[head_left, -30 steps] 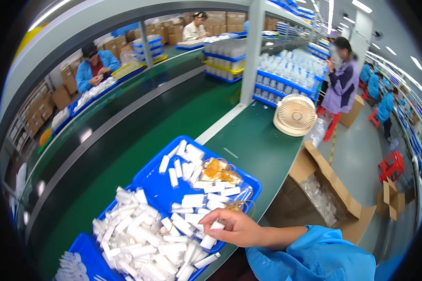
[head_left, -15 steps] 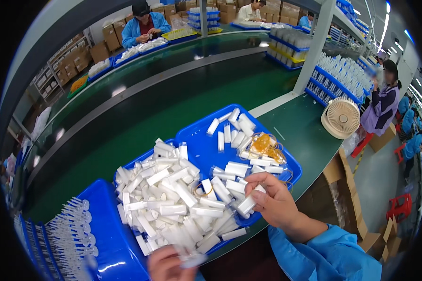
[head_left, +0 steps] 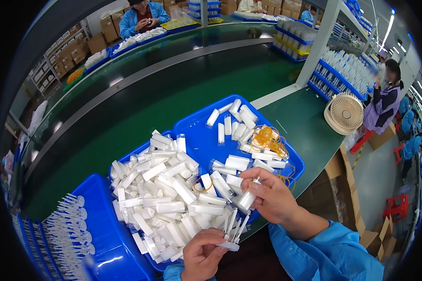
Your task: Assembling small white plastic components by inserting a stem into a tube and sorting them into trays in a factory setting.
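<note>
My left hand [head_left: 204, 255] is closed on a white pronged piece [head_left: 230, 245], pinching its flat round base while several thin prongs point up. Just to the right, my right hand [head_left: 274, 199] grips a white block in a clear sleeve [head_left: 247, 200] between thumb and fingers. The two pieces are close but apart. Beneath and beyond the hands, a heap of similar white blocks [head_left: 166, 187] fills one blue tray. A second blue tray [head_left: 192, 129] carries more blocks and a bunch of orange rubber bands [head_left: 267, 137].
At the left, a blue bin [head_left: 110, 234] stands beside rows of white pronged pieces [head_left: 72, 225]. A beige fan [head_left: 343, 114] and a grey post [head_left: 316, 51] are at the right. Cardboard boxes [head_left: 347, 187] flank the bench. Co-workers sit across the green bench [head_left: 140, 103].
My left hand has risen to the right with the pronged piece, now upright near my right hand. The sleeved block in my right hand has tilted more upright.
</note>
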Action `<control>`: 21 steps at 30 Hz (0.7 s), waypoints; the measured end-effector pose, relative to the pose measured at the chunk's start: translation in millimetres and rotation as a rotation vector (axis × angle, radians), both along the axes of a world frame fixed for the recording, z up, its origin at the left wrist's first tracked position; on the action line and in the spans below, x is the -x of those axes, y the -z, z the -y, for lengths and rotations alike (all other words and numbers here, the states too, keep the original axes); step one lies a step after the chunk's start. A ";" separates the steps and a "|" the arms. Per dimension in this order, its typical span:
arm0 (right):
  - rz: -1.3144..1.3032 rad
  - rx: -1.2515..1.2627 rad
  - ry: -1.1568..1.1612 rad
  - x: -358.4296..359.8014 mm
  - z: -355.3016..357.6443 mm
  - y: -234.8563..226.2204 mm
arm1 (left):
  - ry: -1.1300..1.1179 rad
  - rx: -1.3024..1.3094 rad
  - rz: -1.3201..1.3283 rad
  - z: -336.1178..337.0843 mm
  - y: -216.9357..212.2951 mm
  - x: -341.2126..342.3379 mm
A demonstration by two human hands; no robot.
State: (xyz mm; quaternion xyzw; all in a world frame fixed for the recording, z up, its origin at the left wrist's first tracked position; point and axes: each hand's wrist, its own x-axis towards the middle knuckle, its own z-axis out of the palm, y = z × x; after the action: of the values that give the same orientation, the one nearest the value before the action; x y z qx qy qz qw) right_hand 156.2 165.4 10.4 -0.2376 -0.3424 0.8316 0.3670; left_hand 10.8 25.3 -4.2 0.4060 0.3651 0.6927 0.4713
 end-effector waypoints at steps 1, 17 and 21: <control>-0.021 0.015 -0.015 1.0 -0.2 -1.1 | -0.005 0.003 0.012 -0.7 0.2 -0.8; 0.830 -0.953 -0.227 -13.7 -7.0 -23.8 | -0.012 0.084 -0.390 -3.7 -2.0 7.1; 0.390 -0.401 -0.333 -22.3 -4.8 -13.3 | -0.044 -0.189 -0.532 -9.3 -8.1 6.6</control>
State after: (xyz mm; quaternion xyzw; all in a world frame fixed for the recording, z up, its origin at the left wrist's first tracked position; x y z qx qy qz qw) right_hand 178.5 170.2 23.8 -0.2559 -0.5975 0.7351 0.1928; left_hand 4.2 34.6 3.9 0.6077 0.4184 0.6029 0.3037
